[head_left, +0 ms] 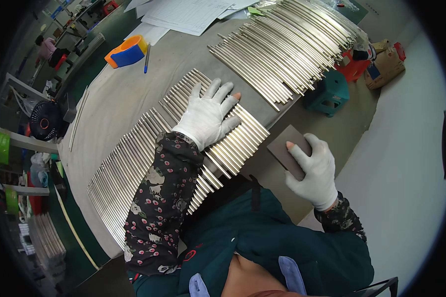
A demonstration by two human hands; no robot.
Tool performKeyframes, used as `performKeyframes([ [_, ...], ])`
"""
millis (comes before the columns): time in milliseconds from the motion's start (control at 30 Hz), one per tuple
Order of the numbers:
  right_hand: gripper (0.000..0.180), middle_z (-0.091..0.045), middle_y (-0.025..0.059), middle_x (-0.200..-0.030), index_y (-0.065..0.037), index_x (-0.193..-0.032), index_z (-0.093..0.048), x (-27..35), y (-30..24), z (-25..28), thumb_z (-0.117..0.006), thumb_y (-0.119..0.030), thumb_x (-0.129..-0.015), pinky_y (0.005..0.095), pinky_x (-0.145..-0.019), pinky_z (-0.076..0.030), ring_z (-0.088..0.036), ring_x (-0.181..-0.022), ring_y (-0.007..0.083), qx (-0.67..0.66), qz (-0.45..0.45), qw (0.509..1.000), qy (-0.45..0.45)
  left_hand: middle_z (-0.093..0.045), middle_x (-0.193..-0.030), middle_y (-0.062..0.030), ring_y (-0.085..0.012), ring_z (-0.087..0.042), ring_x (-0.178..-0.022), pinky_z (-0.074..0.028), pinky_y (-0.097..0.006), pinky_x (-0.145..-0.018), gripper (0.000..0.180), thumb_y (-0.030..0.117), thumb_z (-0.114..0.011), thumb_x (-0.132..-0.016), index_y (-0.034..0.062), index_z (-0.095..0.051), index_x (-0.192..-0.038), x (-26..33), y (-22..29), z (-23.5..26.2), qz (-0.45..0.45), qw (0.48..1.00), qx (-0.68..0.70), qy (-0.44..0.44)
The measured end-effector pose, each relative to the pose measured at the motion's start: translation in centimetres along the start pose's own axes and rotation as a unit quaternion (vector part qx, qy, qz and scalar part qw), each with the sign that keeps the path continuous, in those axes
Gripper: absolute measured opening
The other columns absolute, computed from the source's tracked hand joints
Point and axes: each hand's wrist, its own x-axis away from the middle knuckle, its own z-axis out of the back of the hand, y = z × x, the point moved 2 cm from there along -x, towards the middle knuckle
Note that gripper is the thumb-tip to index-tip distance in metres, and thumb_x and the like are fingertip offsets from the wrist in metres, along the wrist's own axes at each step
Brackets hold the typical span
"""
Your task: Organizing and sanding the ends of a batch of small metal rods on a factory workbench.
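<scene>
My left hand [206, 115], in a white glove with one fingertip bare, lies flat with fingers spread on a row of shiny metal rods [240, 143]. More rods [126, 171] continue this row to the left, side by side along the near part of the table. White-gloved too, my right hand [316, 173] grips a flat, brown-grey rectangular block [291, 151] off the table's right edge. Its thumb and fingers close around the block's side, and one bare fingertip rests on its face. The block is apart from the rods.
A second batch of metal rods [287, 52] covers the far right of the grey table [119, 94]. Paper sheets [183, 15], an orange-and-blue tape dispenser [128, 52] and a blue pen [147, 58] lie at the back. A green stool [329, 94] stands beyond the right edge; a fan [45, 120] stands left.
</scene>
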Motion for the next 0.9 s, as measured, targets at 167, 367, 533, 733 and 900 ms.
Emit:
performKeyframes([
  [167, 0.055, -0.047, 0.0169, -0.114, -0.014, -0.107, -0.062, -0.8, -0.2, -0.9, -0.075, -0.02, -0.054, 0.0411, -0.074, -0.047, -0.051, -0.094, 0.032, -0.011, 0.027, 1.0, -0.004, -0.032, -0.146, -0.0139, -0.0342, -0.025, -0.138, -0.016, -0.056, -0.111, 0.061, 0.052, -0.037, -0.092, 0.0137, -0.038, -0.139, 0.8, -0.2, -0.1, -0.004, 1.0, -0.005, -0.005],
  [367, 0.058, -0.047, 0.0173, -0.114, -0.014, -0.109, -0.06, 0.0, 0.1, -0.8, -0.075, -0.019, -0.053, 0.0408, -0.075, -0.047, -0.051, -0.094, 0.0322, -0.021, 0.03, 0.999, -0.004, -0.031, -0.147, -0.0139, -0.0348, -0.024, -0.138, -0.015, -0.056, -0.111, 0.061, 0.053, -0.036, -0.093, 0.0147, -0.037, -0.14, 1.2, -0.2, -0.2, 0.005, 1.0, -0.007, -0.003],
  [533, 0.061, -0.047, 0.0171, -0.115, -0.013, -0.111, -0.059, 0.2, 0.5, -0.3, -0.075, -0.017, -0.052, 0.0407, -0.075, -0.047, -0.052, -0.094, 0.0319, -0.025, 0.014, 0.999, 0.027, -0.03, -0.148, -0.0144, -0.0346, -0.023, -0.139, -0.014, -0.055, -0.111, 0.059, 0.05, -0.038, -0.093, 0.0148, -0.036, -0.14, 1.4, -0.2, 0.2, 0.008, 1.0, -0.005, -0.018],
  [733, 0.061, -0.047, 0.0175, -0.116, -0.013, -0.112, -0.06, -0.9, 0.2, -0.4, -0.075, -0.018, -0.052, 0.0397, -0.075, -0.046, -0.052, -0.094, 0.0316, -0.035, 0.026, 0.998, 0.049, -0.029, -0.148, -0.0147, -0.0342, -0.021, -0.139, -0.013, -0.055, -0.112, 0.061, 0.049, -0.039, -0.092, 0.0136, -0.035, -0.141, 2.0, -0.1, 0.4, 0.006, 1.0, -0.003, -0.021],
  [900, 0.057, -0.048, 0.0186, -0.115, -0.013, -0.112, -0.06, -3.8, -1.7, -2.6, -0.074, -0.022, -0.058, 0.0397, -0.074, -0.047, -0.051, -0.094, 0.0317, 0.001, 0.035, 0.998, 0.044, -0.029, -0.149, -0.0149, -0.0338, -0.021, -0.14, -0.013, -0.055, -0.112, 0.06, 0.047, -0.041, -0.092, 0.013, -0.035, -0.141, 2.2, -0.1, 0.3, 0.005, 1.0, 0.001, -0.016],
])
